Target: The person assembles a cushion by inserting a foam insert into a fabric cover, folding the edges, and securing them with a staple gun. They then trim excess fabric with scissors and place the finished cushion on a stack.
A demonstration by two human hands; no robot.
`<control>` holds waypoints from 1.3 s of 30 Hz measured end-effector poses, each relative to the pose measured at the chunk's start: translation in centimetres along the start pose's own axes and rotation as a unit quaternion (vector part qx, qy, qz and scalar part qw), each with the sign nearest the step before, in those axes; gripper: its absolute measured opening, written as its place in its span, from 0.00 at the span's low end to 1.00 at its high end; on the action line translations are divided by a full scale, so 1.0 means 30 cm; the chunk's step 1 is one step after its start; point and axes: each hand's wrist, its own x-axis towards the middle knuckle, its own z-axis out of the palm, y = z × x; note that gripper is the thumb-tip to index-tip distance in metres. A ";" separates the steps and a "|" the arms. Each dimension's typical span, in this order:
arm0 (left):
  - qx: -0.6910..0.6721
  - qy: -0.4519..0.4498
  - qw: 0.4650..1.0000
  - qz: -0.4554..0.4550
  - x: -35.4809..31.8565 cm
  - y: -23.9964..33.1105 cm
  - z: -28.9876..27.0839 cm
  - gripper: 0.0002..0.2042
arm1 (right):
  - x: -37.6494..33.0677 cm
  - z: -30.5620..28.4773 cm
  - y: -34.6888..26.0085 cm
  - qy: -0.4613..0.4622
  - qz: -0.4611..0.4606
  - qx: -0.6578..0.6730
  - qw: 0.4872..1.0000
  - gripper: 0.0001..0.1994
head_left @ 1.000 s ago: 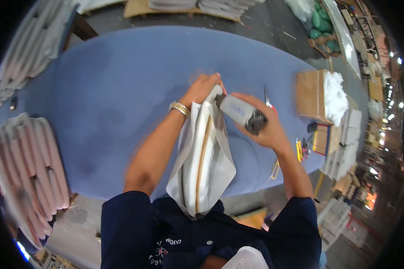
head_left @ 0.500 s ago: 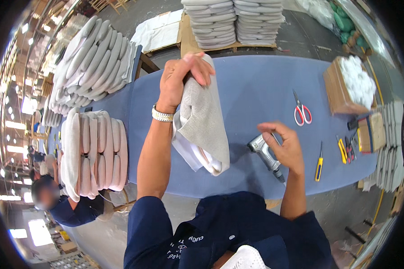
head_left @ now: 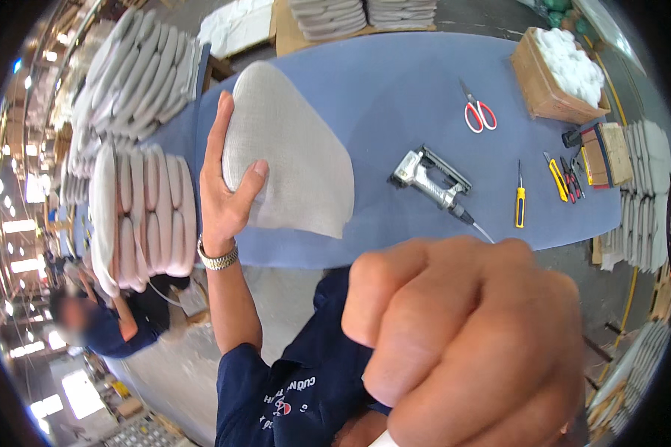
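Right now you stand at a long table covered in blue cloth, in a workshop with bright ceiling lights along the left rim and grey floor beyond. A cardboard box sits at the table's far right corner, filled with white stuffing. Flat on the cloth lie one staple gun with its hose, one pair of red scissors, and one yellow screwdriver; a few more small tools lie near the right edge, too small to count surely. Two stacks of grey pads stand past the far edge, and more padded pieces are piled in rows at the table's left end. Another person in dark blue is low on the left.

Your left hand grips the grey cushion, thumb across its face and fingers behind, holding it tilted above the table's left part. Your right hand looms close to the camera, curled into a fist; you cannot tell whether it holds anything.
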 end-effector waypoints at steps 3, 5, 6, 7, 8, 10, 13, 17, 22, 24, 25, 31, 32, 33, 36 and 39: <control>0.004 0.008 1.000 0.008 -0.071 0.027 0.010 0.42 | -0.021 0.010 -0.004 -0.018 0.001 -0.027 0.999 0.09; 0.000 0.016 1.000 0.010 -0.122 0.040 0.009 0.41 | -0.033 0.020 0.002 -0.029 0.008 -0.033 0.999 0.09; -0.001 0.020 1.000 0.006 -0.147 0.046 0.008 0.41 | -0.036 0.028 0.006 -0.033 0.010 -0.034 0.999 0.09; -0.002 0.024 1.000 0.003 -0.171 0.050 0.009 0.41 | -0.038 0.032 0.009 -0.038 0.014 -0.036 0.999 0.09; -0.021 0.033 0.999 -0.002 -0.187 0.053 0.010 0.41 | -0.038 0.036 0.013 -0.044 0.014 -0.035 0.998 0.09; -0.060 0.049 0.997 -0.013 -0.214 0.062 0.022 0.41 | -0.041 0.045 0.011 -0.054 0.020 -0.037 0.998 0.10; -0.065 0.050 0.995 -0.055 -0.238 0.072 0.029 0.41 | -0.044 0.056 -0.002 -0.067 0.014 -0.046 0.997 0.10; -0.066 0.071 0.990 -0.098 -0.256 0.120 0.037 0.42 | -0.025 0.058 0.005 -0.077 -0.003 -0.052 0.996 0.10; -0.026 0.055 0.995 -0.077 -0.314 0.087 0.017 0.44 | -0.020 0.058 0.051 -0.091 -0.100 -0.016 0.991 0.11; -0.041 0.043 0.995 -0.078 -0.347 0.104 0.005 0.45 | -0.014 0.051 0.072 -0.090 -0.134 0.000 0.987 0.11; -0.049 0.034 0.995 -0.080 -0.356 0.111 -0.003 0.45 | -0.012 0.047 0.069 -0.087 -0.136 0.002 0.987 0.11; -0.021 -0.036 0.980 -0.196 -0.498 0.131 -0.129 0.48 | -0.003 0.041 -0.016 -0.022 0.079 -0.070 0.994 0.13; -0.010 -0.060 0.980 -0.192 -0.531 0.116 -0.172 0.48 | 0.011 0.007 0.024 -0.040 0.075 -0.100 0.991 0.13; -0.035 -0.056 0.974 -0.216 -0.564 0.114 -0.199 0.49 | 0.046 -0.033 0.078 -0.054 0.076 -0.133 0.987 0.13; -0.045 -0.081 0.953 -0.288 -0.602 0.137 -0.261 0.48 | 0.074 -0.134 0.230 -0.085 0.062 -0.246 0.963 0.14; 0.075 -0.080 0.943 -0.314 -0.655 0.157 -0.320 0.41 | -0.028 -0.138 0.422 -0.171 0.103 -0.392 0.898 0.17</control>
